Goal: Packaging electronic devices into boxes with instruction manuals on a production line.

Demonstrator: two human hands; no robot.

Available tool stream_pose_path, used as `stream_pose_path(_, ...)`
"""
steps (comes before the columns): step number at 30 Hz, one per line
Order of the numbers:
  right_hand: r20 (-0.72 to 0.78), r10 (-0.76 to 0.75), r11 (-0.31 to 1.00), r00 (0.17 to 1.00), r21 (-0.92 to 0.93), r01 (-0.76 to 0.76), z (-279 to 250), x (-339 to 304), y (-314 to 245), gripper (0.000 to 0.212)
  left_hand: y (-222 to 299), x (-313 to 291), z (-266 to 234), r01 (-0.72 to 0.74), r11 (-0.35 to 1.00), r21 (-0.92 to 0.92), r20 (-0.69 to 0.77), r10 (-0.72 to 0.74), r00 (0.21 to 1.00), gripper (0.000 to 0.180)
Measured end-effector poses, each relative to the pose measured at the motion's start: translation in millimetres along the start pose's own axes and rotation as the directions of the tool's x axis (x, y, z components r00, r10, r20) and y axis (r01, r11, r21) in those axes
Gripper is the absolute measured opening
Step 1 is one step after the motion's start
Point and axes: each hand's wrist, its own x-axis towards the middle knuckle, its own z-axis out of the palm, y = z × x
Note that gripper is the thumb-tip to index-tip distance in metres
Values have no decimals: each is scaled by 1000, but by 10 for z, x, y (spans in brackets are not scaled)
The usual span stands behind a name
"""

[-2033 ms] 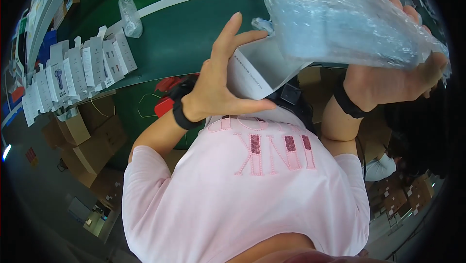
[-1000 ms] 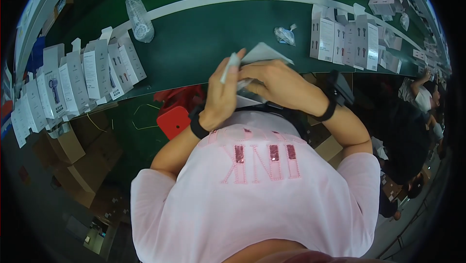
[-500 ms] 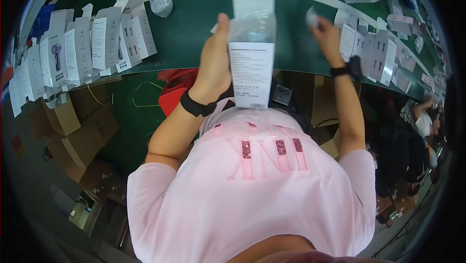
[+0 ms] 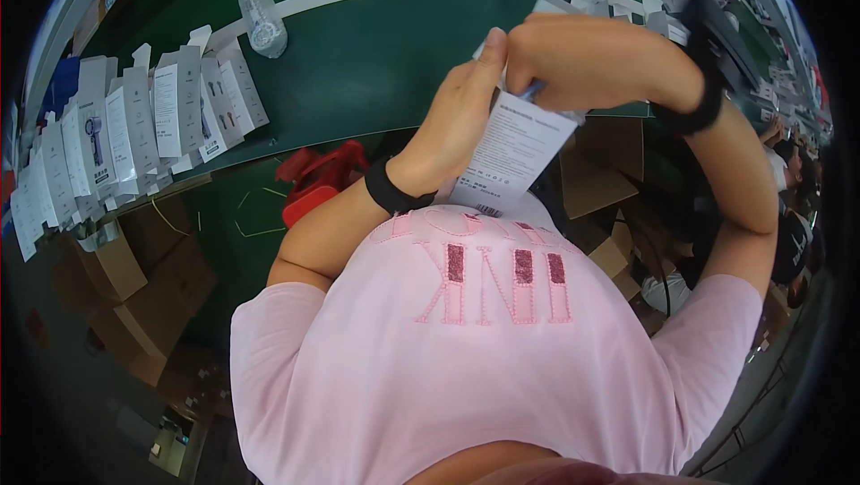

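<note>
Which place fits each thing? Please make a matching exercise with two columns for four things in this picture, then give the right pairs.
Things:
1. white box
2. clear plastic bag
3. red tool
4. row of white boxes

Places:
A. below the belt's near edge
B. lined along the belt's left part
C. between the left hand and right hand
D. on the green belt, far side

Pairs: 1-C, 2-D, 3-A, 4-B

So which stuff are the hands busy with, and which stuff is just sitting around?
In use:
- white printed box, gripped by the left hand
- right hand, working at the box's top end

Lying about:
- row of white boxes along the green belt
- clear plastic bag on the belt
- red object below
- cardboard cartons
</note>
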Motion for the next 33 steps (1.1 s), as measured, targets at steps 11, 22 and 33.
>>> stream_pose_path(11,-452,137,750,881,628,206,-44,-484,65,41,-195,-201,-354,-449,889,-92,37,453,891,71)
stream_pose_path(22,-731,456,212,507,642,736,1306,-95,-139,62,33,-113,-410,-458,800,387,305,357,883,42)
stream_pose_path(33,-740,383,678,553,631,376,1471,-482,31,34,-74,235,-154,-287,939,188,290,226,930,52)
